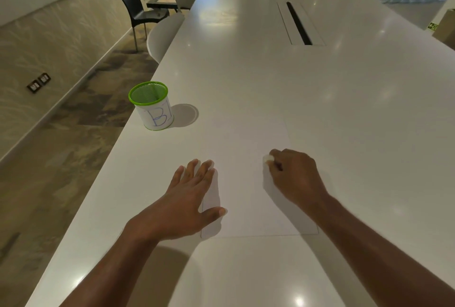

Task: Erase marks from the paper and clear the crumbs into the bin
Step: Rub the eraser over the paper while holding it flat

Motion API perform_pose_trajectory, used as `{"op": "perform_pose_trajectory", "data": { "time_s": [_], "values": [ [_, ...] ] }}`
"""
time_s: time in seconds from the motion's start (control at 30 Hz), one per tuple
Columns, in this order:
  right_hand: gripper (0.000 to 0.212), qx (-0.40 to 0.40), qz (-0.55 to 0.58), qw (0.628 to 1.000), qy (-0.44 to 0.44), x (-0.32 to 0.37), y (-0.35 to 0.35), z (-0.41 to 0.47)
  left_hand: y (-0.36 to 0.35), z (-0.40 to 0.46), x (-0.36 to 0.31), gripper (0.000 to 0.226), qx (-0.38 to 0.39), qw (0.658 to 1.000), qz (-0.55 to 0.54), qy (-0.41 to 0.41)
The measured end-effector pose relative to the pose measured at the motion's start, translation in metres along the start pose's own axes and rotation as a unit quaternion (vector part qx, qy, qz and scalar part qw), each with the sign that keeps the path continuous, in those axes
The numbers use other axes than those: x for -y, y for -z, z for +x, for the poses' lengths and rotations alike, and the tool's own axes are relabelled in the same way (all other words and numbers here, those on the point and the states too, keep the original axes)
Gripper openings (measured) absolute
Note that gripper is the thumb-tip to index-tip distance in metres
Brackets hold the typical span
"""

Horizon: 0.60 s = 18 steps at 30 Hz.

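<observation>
Paper (pixel 248 183) lies flat on the white table (pixel 320 109), directly in front of the person, its near edge parallel to the table's near side and its left edge under the left hand (pixel 190 198). No marks can be made out on the sheet from this view; it reads almost the same white as the tabletop. No crumbs are visible either (too small to tell at this resolution).

Left hand: fingers straight and spread, palm down, pressing the sheet's left margin, thumb lying across onto the paper. Right hand (pixel 291 173): fingers curled, pinching a small white eraser (pixel 268 158) at the fingertips, eraser touching or just above the sheet's right half; cannot tell which.

Step in hand, judged: rubbing. To do it well, keep the flat hand bearing down near the rubbed area so the sheet does not buckle, and stroke away from the pinned side, short and light. A stroke toward the anchor hand would likely crease thin paper.

Edges and room: the bin (pixel 151 106), a small green-rimmed cup labelled in blue, stands upright near the table's left edge, beyond the left hand and well apart from the paper. The table's left edge runs close by the left forearm; crumbs swept that way carelessly could drop to the floor (pixel 61 146). Open tabletop extends ahead and to the right, with a cable slot (pixel 298 23) far off down the middle. Lifting the sheet and tipping it over the bin looks safer than brushing.
</observation>
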State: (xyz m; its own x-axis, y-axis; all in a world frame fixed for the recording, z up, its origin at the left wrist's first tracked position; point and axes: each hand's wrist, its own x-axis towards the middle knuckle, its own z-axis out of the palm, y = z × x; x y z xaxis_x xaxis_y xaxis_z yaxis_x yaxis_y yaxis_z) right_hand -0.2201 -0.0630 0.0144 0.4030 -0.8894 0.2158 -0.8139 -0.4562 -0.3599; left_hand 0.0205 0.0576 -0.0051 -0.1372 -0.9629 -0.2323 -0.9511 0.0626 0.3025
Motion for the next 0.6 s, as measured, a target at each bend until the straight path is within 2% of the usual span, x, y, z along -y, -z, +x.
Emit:
{"op": "perform_pose_trajectory", "data": {
  "time_s": [0.1,0.2,0.37,0.43,0.53,0.6],
  "values": [
    [0.015,0.037,0.02,0.997,0.071,0.03,-0.004,-0.032,-0.001,0.001,0.0,0.094,0.003,1.0,0.001,0.003],
    [0.02,0.092,0.048,0.988,0.117,0.039,-0.004,-0.05,0.0,0.001,0.0,0.094,0.01,1.0,0.006,0.006],
    [0.019,0.024,0.005,1.0,0.016,0.004,0.004,-0.026,0.002,0.0,-0.001,0.095,0.007,1.0,-0.005,0.003],
    [0.013,0.016,-0.001,0.999,0.039,0.015,0.002,-0.036,0.002,0.0,-0.001,0.095,0.007,1.0,-0.009,0.004],
    [0.012,0.078,0.035,0.992,0.096,0.037,-0.002,-0.06,0.001,0.0,-0.001,0.095,0.01,1.0,-0.005,0.005],
    [0.015,0.069,0.04,0.993,0.083,0.028,-0.001,-0.054,0.0,0.001,0.001,0.095,0.011,1.0,-0.009,0.005]
  ]
}}
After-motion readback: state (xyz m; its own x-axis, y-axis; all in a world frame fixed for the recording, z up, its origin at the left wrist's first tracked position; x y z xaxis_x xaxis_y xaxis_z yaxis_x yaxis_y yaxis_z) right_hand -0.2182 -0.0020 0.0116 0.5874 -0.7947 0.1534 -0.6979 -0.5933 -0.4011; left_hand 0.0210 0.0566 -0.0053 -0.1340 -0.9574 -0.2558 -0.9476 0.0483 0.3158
